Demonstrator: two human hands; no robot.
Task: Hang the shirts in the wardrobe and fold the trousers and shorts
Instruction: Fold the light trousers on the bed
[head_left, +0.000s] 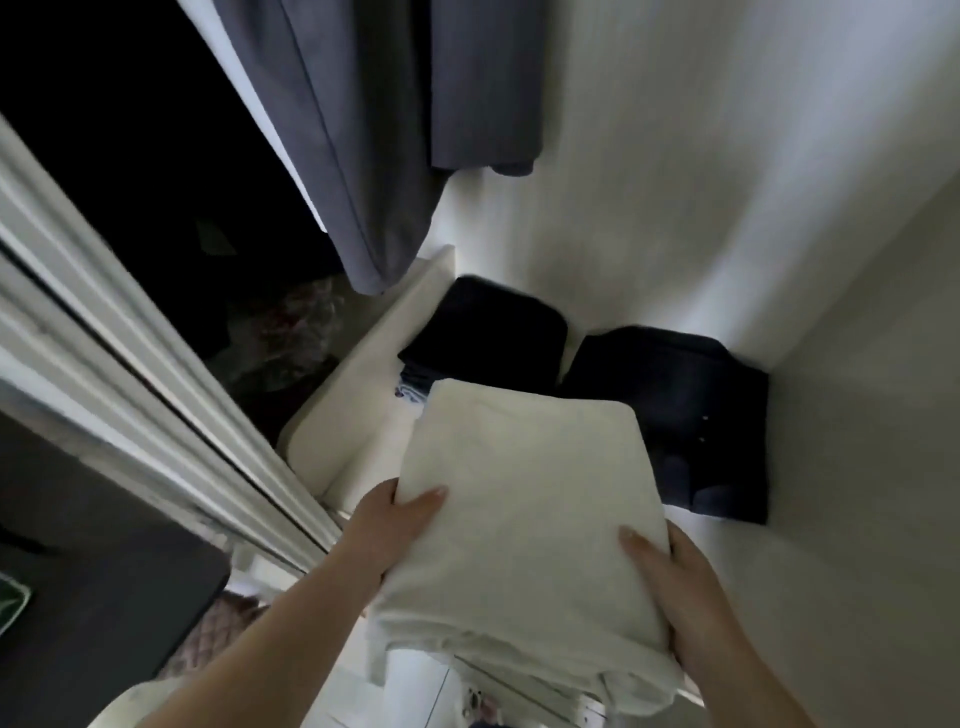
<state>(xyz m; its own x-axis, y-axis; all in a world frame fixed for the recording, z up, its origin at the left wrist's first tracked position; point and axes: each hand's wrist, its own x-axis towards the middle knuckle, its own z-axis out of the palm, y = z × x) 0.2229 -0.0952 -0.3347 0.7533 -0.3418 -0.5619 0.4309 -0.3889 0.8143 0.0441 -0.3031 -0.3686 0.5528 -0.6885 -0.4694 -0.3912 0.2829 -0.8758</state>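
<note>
Left hand (395, 525) and right hand (675, 587) each hold folded white garment (519, 493) by near edge, grip narrow, above wardrobe shelf (358, 452); two dark folded stacks (660, 395) behind.

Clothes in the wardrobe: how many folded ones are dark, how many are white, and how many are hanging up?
Dark folded: 2
White folded: 1, held by left hand and right hand
Grey hanging: 2
Total: 5

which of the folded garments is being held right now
The cream-white folded garment, gripped at its sides by the left hand and right hand. The two dark navy folded stacks lie untouched on the shelf.
</note>
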